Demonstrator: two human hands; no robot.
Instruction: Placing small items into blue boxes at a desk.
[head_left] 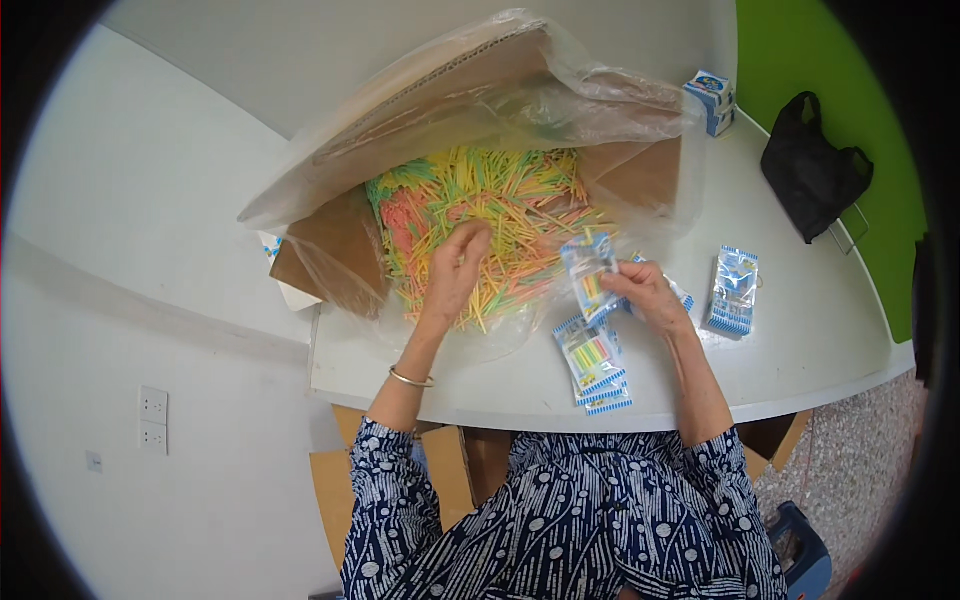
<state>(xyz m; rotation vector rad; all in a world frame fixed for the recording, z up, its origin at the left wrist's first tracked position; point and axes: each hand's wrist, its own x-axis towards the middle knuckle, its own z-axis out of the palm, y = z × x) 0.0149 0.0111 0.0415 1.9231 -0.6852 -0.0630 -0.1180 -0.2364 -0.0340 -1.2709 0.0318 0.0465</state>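
Loose pastel sticks point(515, 222) lie all jumbled; tilted blue-and-white packet point(588, 272) with sticks showing is at their four o'clock.

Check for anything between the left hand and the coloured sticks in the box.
Nothing visible blocks it: the left hand is right over the coloured sticks. The raised cardboard flap stands beyond them, and the clear plastic liner drapes over the flaps.

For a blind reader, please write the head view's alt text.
A person's right hand holds a small packet near a box of colourful sticks; the left hand is over them. More packets lie on the white table.
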